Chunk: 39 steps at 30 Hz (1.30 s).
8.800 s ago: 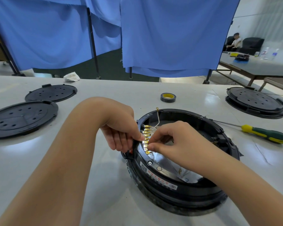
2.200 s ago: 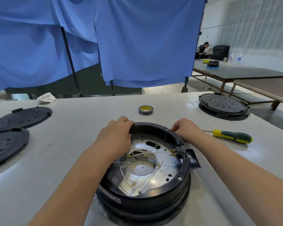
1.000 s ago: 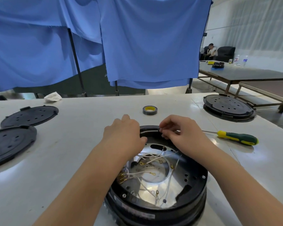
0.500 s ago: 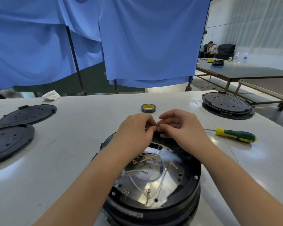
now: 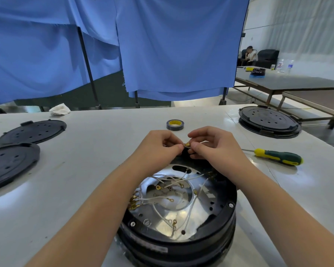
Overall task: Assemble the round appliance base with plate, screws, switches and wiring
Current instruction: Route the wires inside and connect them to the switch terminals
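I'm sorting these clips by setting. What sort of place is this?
Probably a workshop or assembly hall set up for recording. A long white worktable holds a round appliance base, loose black covers and a screwdriver. Blue cloth screens hang behind, with further tables beyond.

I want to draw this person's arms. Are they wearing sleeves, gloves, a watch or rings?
No. Both forearms are bare right to the bottom of the picture, so no sleeves show. The left hand and the right hand have no gloves. No watch or bracelet sits on either wrist, and no rings show on the fingers you can see.
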Available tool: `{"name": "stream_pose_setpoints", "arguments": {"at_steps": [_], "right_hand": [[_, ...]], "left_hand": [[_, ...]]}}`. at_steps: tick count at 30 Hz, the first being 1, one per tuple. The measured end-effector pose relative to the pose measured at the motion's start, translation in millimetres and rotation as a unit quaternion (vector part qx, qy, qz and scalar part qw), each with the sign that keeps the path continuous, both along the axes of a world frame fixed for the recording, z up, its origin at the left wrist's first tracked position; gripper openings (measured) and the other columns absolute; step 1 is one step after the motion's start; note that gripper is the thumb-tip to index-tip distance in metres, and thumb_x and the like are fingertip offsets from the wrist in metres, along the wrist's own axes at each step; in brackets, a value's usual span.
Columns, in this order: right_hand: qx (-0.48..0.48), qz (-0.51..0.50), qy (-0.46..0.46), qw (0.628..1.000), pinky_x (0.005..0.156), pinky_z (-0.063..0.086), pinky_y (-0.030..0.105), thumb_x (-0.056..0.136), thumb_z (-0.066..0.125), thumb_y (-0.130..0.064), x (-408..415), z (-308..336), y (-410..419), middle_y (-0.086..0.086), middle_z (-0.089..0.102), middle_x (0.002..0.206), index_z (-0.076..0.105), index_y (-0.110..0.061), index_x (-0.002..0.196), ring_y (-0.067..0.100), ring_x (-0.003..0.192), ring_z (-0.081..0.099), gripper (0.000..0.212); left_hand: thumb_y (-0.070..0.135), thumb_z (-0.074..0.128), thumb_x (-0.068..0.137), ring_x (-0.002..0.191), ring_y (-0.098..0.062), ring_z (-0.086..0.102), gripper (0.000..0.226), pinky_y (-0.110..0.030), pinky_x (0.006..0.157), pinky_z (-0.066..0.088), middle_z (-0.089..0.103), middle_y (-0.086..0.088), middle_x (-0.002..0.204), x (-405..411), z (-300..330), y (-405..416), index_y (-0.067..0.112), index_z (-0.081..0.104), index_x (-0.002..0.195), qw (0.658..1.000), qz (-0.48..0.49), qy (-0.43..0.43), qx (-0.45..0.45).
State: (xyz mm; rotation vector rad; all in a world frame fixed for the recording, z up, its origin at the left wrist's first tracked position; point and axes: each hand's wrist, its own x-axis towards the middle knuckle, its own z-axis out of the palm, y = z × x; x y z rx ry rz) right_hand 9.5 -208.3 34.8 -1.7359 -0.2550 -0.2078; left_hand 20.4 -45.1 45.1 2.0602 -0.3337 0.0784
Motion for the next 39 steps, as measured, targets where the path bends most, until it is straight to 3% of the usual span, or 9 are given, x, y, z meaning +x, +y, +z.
{"name": "stream_pose_setpoints", "arguments": {"at_steps": [4,11,15,20,24,27,29,34,39], "right_hand": [[-0.021,-0.001,-0.006,1.000,0.072,0.059,0.027,0.083,0.067,0.001,-1,-1,-1,0.008,0.070,0.088,0.067,-0.016,0.095,0.017,0.075,0.071,0.020],[-0.022,-0.007,-0.012,1.000,0.072,0.059,0.030,0.082,0.068,0.001,0,-1,0,0.005,0.069,0.082,0.067,-0.015,0.094,0.018,0.073,0.070,0.019],[-0.028,-0.009,-0.020,0.999,0.071,0.059,0.025,0.081,0.070,0.000,0,-1,-1,0.001,0.070,0.077,0.068,-0.014,0.093,0.015,0.071,0.070,0.018],[0.058,-0.043,-0.030,0.997,0.068,0.058,0.024,0.086,0.060,0.003,3,-3,-4,0.002,0.071,0.074,0.069,-0.014,0.086,0.013,0.072,0.070,0.019],[0.002,-0.120,-0.051,0.991,0.075,0.055,0.021,0.087,0.056,0.000,9,-9,-14,-0.002,0.072,0.076,0.069,-0.020,0.084,0.005,0.076,0.068,0.024],[-0.041,-0.111,-0.007,0.993,0.076,0.052,0.019,0.088,0.058,-0.005,12,-18,-17,0.002,0.072,0.087,0.069,-0.022,0.084,0.005,0.082,0.067,0.020],[-0.039,-0.087,0.043,0.995,0.079,0.052,0.025,0.088,0.059,-0.010,14,-22,-16,0.005,0.071,0.091,0.070,-0.023,0.084,0.013,0.086,0.066,0.018],[-0.047,-0.078,0.049,0.995,0.070,0.049,0.016,0.090,0.057,-0.012,18,-23,-16,-0.003,0.070,0.087,0.070,-0.025,0.080,0.008,0.079,0.063,0.021],[-0.045,-0.076,0.047,0.995,0.081,0.049,0.023,0.090,0.056,-0.013,19,-23,-17,-0.004,0.070,0.089,0.070,-0.022,0.082,0.010,0.087,0.064,0.019]], "left_hand": [[0.016,0.065,0.090,0.075,-0.005,0.066,0.015,-0.011,0.060,0.050,0.072,0.002,0.079,0,0,0,0.027,0.067,0.081,1.000,0.004,0.015,-0.016],[0.016,0.066,0.088,0.064,0.003,0.061,0.016,-0.007,0.056,0.043,0.069,0.009,0.074,0,-2,-1,0.028,0.067,0.078,1.000,-0.006,0.002,0.001],[0.028,0.071,0.085,0.060,0.005,0.061,0.007,-0.007,0.056,0.045,0.070,0.006,0.072,0,-2,-3,0.025,0.070,0.079,1.000,-0.018,-0.016,-0.002],[0.023,0.070,0.087,0.046,0.001,0.045,0.011,-0.010,0.048,0.037,0.058,0.004,0.057,1,-5,-2,0.024,0.068,0.076,0.999,-0.021,-0.033,0.025],[0.026,0.068,0.088,0.046,0.000,0.046,0.011,-0.016,0.052,0.037,0.052,0.013,0.049,0,-9,-4,0.026,0.065,0.077,0.996,-0.033,-0.037,0.073],[0.027,0.065,0.091,0.047,0.001,0.046,0.009,-0.013,0.051,0.037,0.051,0.016,0.046,-2,-10,-5,0.029,0.063,0.082,0.992,-0.069,-0.033,0.102],[0.025,0.063,0.092,0.046,0.002,0.046,0.010,-0.009,0.050,0.037,0.051,0.017,0.047,-4,-11,-7,0.030,0.063,0.083,0.989,-0.096,-0.027,0.113],[0.023,0.062,0.089,0.054,0.001,0.048,0.011,-0.011,0.054,0.039,0.058,0.013,0.063,-8,-14,-14,0.029,0.065,0.081,0.977,-0.139,-0.020,0.159],[0.019,0.064,0.088,0.057,0.003,0.051,0.008,-0.010,0.055,0.039,0.062,0.013,0.067,-6,-11,-22,0.025,0.068,0.084,0.969,-0.164,-0.016,0.184]]}}
